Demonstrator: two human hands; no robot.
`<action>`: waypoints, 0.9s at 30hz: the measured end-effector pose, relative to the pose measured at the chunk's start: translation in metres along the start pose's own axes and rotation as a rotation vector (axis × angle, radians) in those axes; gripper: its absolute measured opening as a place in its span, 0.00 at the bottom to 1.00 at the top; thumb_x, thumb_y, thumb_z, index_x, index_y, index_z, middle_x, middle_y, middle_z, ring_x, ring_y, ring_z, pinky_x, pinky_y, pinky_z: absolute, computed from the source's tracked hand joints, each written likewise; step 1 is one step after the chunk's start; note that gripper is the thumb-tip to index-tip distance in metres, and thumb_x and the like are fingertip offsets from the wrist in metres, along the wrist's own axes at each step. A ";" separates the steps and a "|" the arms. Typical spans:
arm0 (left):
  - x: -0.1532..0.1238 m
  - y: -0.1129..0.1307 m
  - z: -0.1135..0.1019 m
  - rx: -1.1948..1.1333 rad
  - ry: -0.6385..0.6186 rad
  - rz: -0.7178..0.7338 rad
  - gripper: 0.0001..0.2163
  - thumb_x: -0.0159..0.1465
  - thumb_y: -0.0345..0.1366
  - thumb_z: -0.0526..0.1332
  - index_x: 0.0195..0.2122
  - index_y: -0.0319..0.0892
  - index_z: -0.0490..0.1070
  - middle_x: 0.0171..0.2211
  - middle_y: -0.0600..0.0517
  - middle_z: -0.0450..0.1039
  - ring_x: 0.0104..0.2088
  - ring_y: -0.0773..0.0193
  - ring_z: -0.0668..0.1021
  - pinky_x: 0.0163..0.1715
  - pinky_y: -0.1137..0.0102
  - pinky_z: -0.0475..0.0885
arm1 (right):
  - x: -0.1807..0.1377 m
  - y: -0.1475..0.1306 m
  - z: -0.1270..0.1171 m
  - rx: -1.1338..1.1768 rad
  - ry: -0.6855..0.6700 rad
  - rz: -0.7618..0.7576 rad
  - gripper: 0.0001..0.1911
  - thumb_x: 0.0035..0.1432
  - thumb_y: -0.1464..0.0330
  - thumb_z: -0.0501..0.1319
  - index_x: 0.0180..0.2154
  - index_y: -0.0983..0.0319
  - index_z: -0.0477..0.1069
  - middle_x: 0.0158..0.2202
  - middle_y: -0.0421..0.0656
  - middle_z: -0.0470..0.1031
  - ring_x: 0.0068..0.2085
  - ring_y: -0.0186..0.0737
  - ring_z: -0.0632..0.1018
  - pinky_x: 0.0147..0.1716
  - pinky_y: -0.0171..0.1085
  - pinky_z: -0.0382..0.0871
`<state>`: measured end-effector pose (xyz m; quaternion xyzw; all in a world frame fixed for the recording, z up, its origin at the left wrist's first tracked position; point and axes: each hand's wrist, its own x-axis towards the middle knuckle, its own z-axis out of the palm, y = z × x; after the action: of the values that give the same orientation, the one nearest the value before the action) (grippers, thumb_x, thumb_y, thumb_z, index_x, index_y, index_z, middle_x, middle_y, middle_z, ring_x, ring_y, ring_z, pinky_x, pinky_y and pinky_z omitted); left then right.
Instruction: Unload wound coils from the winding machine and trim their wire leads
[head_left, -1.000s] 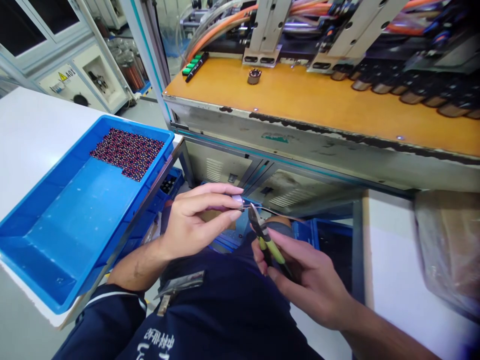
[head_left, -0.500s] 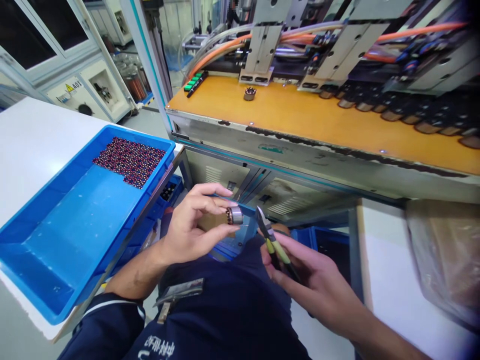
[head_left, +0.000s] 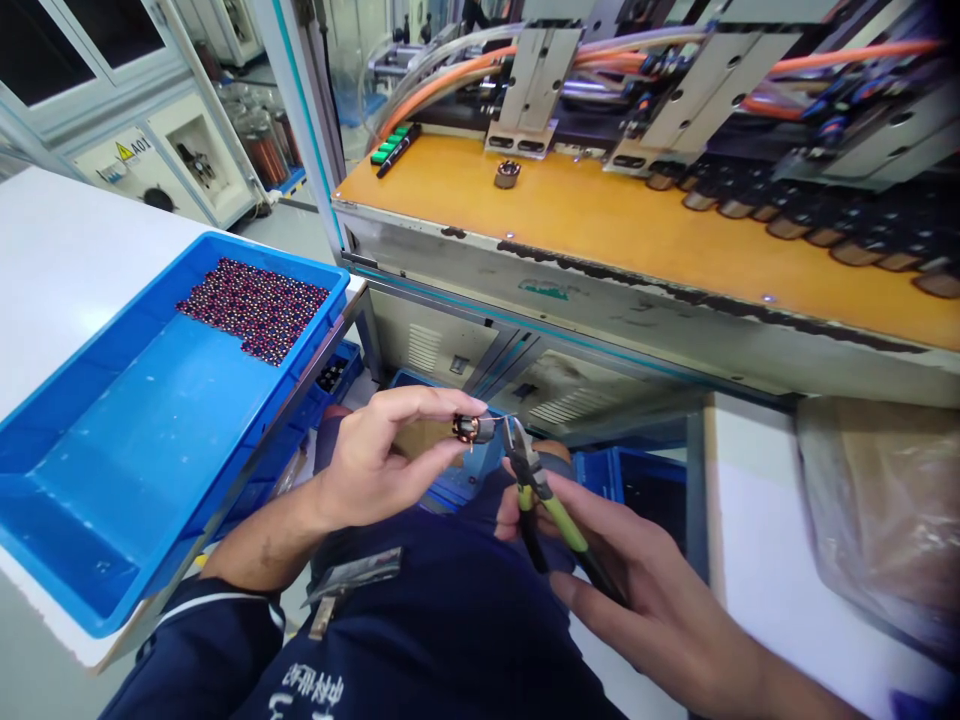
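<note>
Facing each other, left hand (head_left: 382,452) pinching a copper-wound part (head_left: 475,429), right hand (head_left: 630,560) gripping pliers (head_left: 532,473) tilted toward it

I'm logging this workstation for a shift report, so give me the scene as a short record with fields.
Left hand: holds a coil between thumb and fingers
Right hand: holds pliers, handles spread
Wire: runs from the coil toward the plier tips; contact unclear
Tray: blue, on a white table, small parts packed toward its far end
Bench: orange, bearing a second coil and a pen
</note>
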<state>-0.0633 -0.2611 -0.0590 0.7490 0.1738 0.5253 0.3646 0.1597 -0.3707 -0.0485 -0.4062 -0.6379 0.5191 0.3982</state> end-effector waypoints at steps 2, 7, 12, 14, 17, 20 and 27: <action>-0.003 0.000 -0.001 -0.003 -0.015 -0.020 0.32 0.55 0.16 0.67 0.57 0.46 0.62 0.50 0.45 0.78 0.50 0.56 0.82 0.52 0.59 0.80 | 0.001 -0.001 0.001 0.002 0.000 -0.010 0.40 0.59 0.82 0.54 0.66 0.44 0.54 0.52 0.41 0.73 0.50 0.32 0.78 0.56 0.31 0.70; -0.006 0.000 -0.002 -0.014 -0.022 -0.037 0.31 0.55 0.16 0.67 0.57 0.45 0.63 0.50 0.45 0.78 0.50 0.56 0.81 0.52 0.58 0.80 | 0.006 -0.004 0.003 0.016 0.005 0.014 0.38 0.59 0.82 0.54 0.65 0.46 0.57 0.48 0.43 0.74 0.45 0.33 0.79 0.50 0.32 0.74; -0.005 -0.001 -0.001 -0.010 -0.023 -0.039 0.30 0.55 0.17 0.67 0.57 0.45 0.64 0.49 0.45 0.78 0.50 0.56 0.81 0.52 0.59 0.80 | 0.007 -0.006 0.005 0.037 0.018 0.018 0.38 0.58 0.83 0.54 0.65 0.46 0.59 0.43 0.42 0.74 0.39 0.32 0.78 0.42 0.31 0.77; -0.006 -0.001 -0.001 -0.008 -0.020 -0.045 0.30 0.55 0.17 0.67 0.57 0.45 0.64 0.49 0.45 0.78 0.50 0.56 0.81 0.52 0.59 0.80 | 0.007 -0.006 0.005 0.035 0.010 0.025 0.38 0.58 0.83 0.54 0.65 0.46 0.58 0.43 0.42 0.73 0.38 0.31 0.78 0.41 0.30 0.76; -0.006 -0.001 -0.001 -0.006 -0.020 -0.049 0.31 0.55 0.17 0.67 0.57 0.45 0.63 0.49 0.45 0.79 0.50 0.55 0.82 0.52 0.59 0.80 | 0.008 -0.007 0.005 0.035 0.003 0.041 0.38 0.59 0.82 0.54 0.65 0.45 0.58 0.42 0.41 0.72 0.38 0.31 0.77 0.40 0.30 0.76; -0.007 0.000 -0.001 -0.006 -0.013 -0.052 0.31 0.55 0.17 0.68 0.57 0.46 0.64 0.49 0.45 0.79 0.49 0.55 0.82 0.51 0.59 0.80 | 0.009 -0.008 0.005 0.037 -0.002 0.049 0.37 0.59 0.81 0.53 0.64 0.44 0.57 0.42 0.41 0.72 0.37 0.30 0.76 0.39 0.29 0.76; -0.006 0.000 0.000 0.002 -0.009 -0.061 0.30 0.55 0.19 0.68 0.57 0.46 0.64 0.49 0.45 0.79 0.49 0.56 0.82 0.50 0.61 0.81 | 0.007 -0.005 0.005 0.027 -0.001 0.034 0.35 0.60 0.81 0.53 0.64 0.47 0.58 0.40 0.42 0.72 0.35 0.30 0.76 0.33 0.28 0.75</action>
<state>-0.0652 -0.2649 -0.0628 0.7461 0.1955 0.5102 0.3804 0.1524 -0.3661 -0.0439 -0.4114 -0.6241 0.5345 0.3944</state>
